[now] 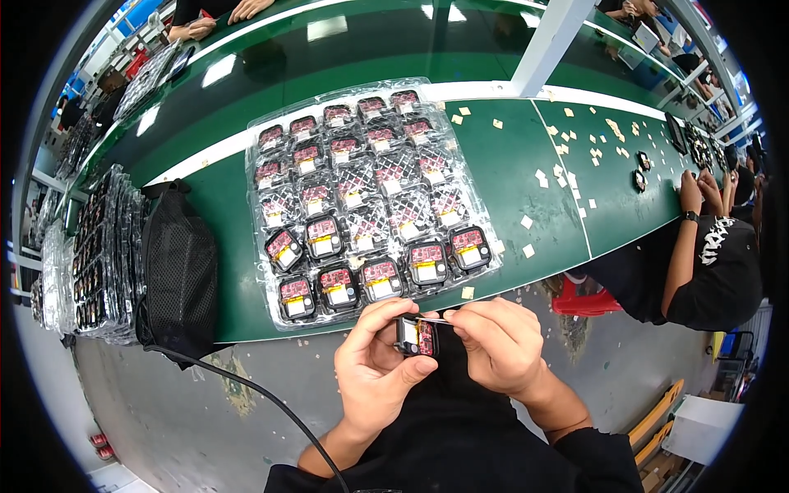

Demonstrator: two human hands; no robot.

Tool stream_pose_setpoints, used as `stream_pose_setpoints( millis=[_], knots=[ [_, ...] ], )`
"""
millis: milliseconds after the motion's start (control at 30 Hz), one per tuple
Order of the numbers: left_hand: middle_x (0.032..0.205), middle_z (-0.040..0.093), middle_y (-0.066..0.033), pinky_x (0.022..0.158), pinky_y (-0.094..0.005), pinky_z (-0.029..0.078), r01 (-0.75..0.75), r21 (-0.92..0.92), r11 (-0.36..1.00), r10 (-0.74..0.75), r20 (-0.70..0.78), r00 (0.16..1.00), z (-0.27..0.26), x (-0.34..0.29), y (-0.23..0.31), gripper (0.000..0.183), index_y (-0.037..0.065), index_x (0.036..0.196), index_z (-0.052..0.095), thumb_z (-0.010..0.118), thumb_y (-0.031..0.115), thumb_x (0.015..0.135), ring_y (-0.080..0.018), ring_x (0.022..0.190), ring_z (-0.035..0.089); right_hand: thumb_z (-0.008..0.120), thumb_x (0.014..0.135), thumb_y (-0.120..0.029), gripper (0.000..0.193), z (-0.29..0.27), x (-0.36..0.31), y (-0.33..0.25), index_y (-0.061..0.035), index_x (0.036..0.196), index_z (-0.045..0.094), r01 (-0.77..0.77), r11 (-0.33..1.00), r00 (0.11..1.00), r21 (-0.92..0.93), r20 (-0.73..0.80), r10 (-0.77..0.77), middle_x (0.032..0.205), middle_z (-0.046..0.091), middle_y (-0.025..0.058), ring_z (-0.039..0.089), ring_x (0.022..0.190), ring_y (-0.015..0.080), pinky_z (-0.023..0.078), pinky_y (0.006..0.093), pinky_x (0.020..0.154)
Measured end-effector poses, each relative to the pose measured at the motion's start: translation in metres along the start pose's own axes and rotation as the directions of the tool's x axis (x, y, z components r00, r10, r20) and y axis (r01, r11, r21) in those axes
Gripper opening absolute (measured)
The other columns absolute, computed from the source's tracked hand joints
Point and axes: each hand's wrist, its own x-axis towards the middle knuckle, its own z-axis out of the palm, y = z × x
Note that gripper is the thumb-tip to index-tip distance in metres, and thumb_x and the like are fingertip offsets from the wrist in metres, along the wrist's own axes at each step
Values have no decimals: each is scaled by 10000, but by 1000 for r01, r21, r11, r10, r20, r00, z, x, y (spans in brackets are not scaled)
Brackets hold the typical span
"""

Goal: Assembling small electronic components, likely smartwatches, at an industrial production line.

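Observation:
My left hand (366, 378) is closed round a small black square electronic housing (426, 338), thumb below and fingers above. The housing's open face shows a red circuit board and a white label. My right hand (505, 349) pinches slim metal tweezers (433, 320), whose tip reaches the housing's upper edge; whether it grips anything there is too small to tell. Just beyond my hands lies a clear plastic tray (486, 215) with rows of similar housings. Several in the near rows sit uncovered, while others farther back lie under clear, cross-patterned plastic.
The tray rests on a green workbench (514, 205) strewn with small pale paper squares (527, 222). A black mesh bag (182, 263) and stacked trays (107, 255) stand at left. A black cable (263, 392) passes near my left forearm. A co-worker (699, 263) sits at right.

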Motion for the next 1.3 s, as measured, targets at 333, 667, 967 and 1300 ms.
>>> stream_pose_setpoints(
  millis=[333, 667, 967, 1300],
  knots=[
    [1331, 511, -126, 1036, -316, 473, -31, 44, 999, 31, -18, 999, -2, 0, 0, 647, -75, 1329, 560, 874, 40, 775, -203, 1235, 564, 762, 706, 64, 276, 3, -3, 2, 21, 971, 699, -8, 1000, 999, 12, -33, 8, 841, 675, 112, 656, 634, 249, 524, 340, 546],
    [1347, 493, -123, 978, -301, 521, -69, 85, 994, 65, 49, 997, 0, 3, 4, 634, -85, 1334, 557, 857, 5, 782, -213, 1206, 590, 750, 686, 82, 288, 5, -5, 2, 31, 966, 703, 6, 1000, 1000, -9, -18, -7, 844, 675, 118, 644, 619, 237, 512, 329, 527],
    [1356, 496, -144, 963, -321, 569, -88, 78, 993, 88, 13, 996, 7, 2, 3, 620, -79, 1331, 561, 829, -75, 772, -249, 1197, 606, 720, 673, 54, 310, 9, -9, -3, 23, 981, 709, 10, 993, 998, -117, -57, -17, 853, 677, 110, 641, 623, 218, 508, 323, 528],
    [1299, 485, -148, 952, -339, 568, -419, 723, 549, 485, 133, 864, 1, 41, 29, 532, -21, 1232, 532, 780, -126, 773, -272, 1179, 622, 677, 920, 16, 85, -18, -7, 15, 36, 1002, 664, -303, 947, 945, 110, -90, 313, 893, 669, 158, 663, 745, 269, 527, 321, 645]
  ],
)
